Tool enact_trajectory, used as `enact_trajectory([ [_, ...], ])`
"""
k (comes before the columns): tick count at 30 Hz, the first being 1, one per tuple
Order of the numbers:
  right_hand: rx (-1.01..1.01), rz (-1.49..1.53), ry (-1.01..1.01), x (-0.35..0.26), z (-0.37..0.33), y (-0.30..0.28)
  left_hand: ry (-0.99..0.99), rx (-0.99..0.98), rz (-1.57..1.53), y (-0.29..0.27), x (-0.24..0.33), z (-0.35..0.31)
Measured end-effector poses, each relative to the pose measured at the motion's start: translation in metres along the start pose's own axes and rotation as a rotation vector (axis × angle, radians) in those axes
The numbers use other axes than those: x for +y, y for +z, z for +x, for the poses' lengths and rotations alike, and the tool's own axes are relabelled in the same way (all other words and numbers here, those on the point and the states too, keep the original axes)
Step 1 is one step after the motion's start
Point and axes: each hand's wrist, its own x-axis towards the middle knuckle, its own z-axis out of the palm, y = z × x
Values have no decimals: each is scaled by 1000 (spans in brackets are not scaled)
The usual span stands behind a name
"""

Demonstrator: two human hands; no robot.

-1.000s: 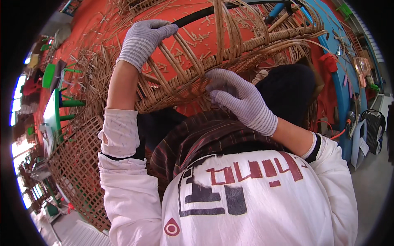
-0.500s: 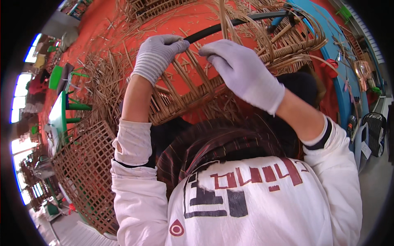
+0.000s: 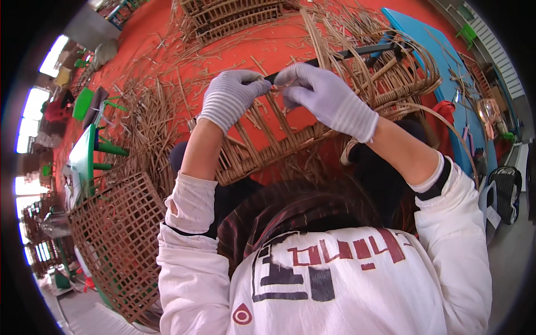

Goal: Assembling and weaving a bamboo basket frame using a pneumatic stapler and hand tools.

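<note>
A woven wicker basket (image 3: 267,154) lies across my knees, its dark curved rim bar (image 3: 360,51) along the far side. My left hand (image 3: 230,99), in a striped grey-white glove, pinches the left part of that bar between thumb and fingers. Close beside it, my right hand (image 3: 334,105), in a pale lilac glove, arches over the bar. Its fingers are bent and blurred, so I cannot tell whether a thin strip is in them. Upright wicker stakes (image 3: 277,117) run below the bar. Long loose strands (image 3: 315,36) rise beyond my right hand.
Cut wicker scraps (image 3: 146,120) litter the red floor. A lattice panel (image 3: 120,240) leans at the left, near a green stool (image 3: 84,153). At the right stands a blue table (image 3: 446,72) with tools on it. Another wicker piece (image 3: 231,17) lies at the far side.
The basket and both hands sit a little lower in view, and the scene has shifted with them. My two hands are closer together at the bar, the right one's fingers having moved.
</note>
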Motion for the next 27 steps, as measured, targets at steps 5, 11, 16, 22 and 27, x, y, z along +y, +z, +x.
enact_trajectory([
  [5,-155,-207,-425,6,-8,-19,68,21,52,0,-4,0],
  [11,-67,-465,-654,6,6,-32,57,-2,90,3,-9,0],
  [16,96,-467,-783,7,21,-25,39,4,76,6,-7,-1],
  [22,50,-87,-524,9,-1,-6,61,46,96,3,2,-14],
  [27,70,-17,-518,17,-11,2,61,67,91,6,4,-22],
])
